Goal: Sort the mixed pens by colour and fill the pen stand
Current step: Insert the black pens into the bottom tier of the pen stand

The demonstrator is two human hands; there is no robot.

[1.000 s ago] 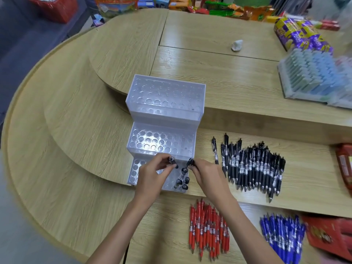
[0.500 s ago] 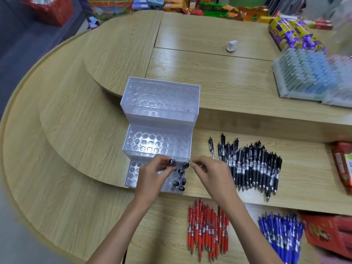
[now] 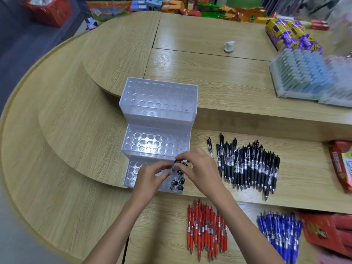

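Stand [image 3: 158, 96]: clear plastic, three tiers of round holes, on the middle step of the desk [image 3: 76, 149], front wall close to that step's front edge.

Cluster [image 3: 178, 181]: a few black pens, upright in the right end of the lowest tier, tops up.

Right hand [image 3: 198, 168]: above the right end of the lowest tier, thumb and forefinger clamped on the top of one pen [image 3: 177, 161] at the back of the cluster.

Left hand [image 3: 150, 178]: above the middle of the lowest tier, just left of the cluster, fingers curled, tips nearly meeting those of the right hand. Gripping a pen or only touching: cannot tell.

Black pile [image 3: 247, 166]: loose, laid side by side, tips toward the front, on the middle step, just right of the right hand, apart from the stand.

Red pile [image 3: 206, 227]: on the lowest step, near its front edge, beside the right forearm.

Blue pile [image 3: 280, 235]: same step, right of the red pile, near the front right corner.

Tray [image 3: 304, 73]: pale blue contents, at the right edge of the top step.

White lump [image 3: 229, 46]: top step, toward the back.

Red packet [image 3: 342, 164]: right edge of the middle step.
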